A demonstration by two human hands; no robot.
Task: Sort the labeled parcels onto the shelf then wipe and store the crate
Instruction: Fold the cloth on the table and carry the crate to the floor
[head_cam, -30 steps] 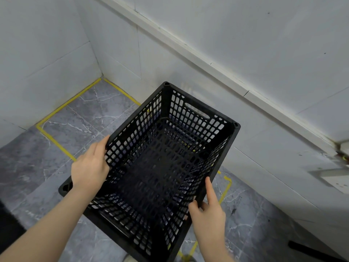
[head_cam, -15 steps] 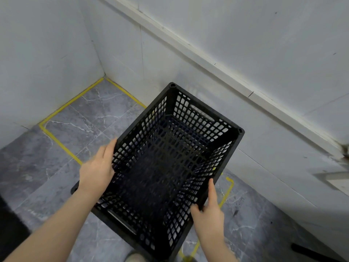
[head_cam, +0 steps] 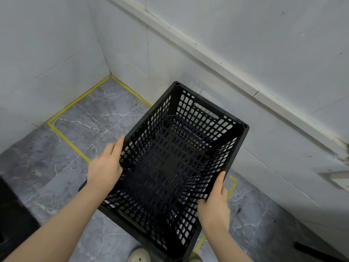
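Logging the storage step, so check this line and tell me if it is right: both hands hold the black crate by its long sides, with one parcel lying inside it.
One thing is wrong: the crate is empty. The head view shows only its bare mesh bottom, with no parcel in it. The rest stands: the left hand and the right hand hold it by its long sides.

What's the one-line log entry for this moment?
black crate: empty, held | left hand: grips left rim | right hand: grips right rim | yellow floor tape: beneath
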